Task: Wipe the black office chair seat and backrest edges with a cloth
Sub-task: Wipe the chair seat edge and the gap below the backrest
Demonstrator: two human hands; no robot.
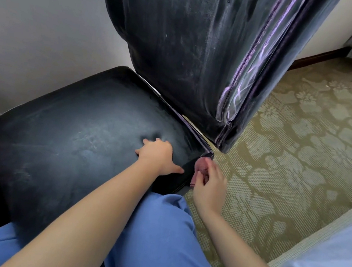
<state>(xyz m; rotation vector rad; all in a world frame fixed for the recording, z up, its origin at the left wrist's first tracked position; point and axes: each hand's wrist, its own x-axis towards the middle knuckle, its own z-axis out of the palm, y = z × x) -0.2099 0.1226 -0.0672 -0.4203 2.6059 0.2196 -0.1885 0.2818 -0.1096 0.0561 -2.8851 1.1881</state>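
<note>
Cloth (200,168) bunched in right hand (209,183) at seat (71,131) corner, left hand (156,155) flat, fingers spread, on seat.

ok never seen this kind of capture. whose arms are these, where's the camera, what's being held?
No robot here: one wide-angle camera worn on a person's head, looking down at their own bare arms. The left hand presses flat on the black chair seat. The right hand pinches a small pinkish cloth in its fingers against the seat's side edge, near the back corner. The backrest rises behind, and patterned carpet lies to the right. The blue is the person's clothing.
</note>
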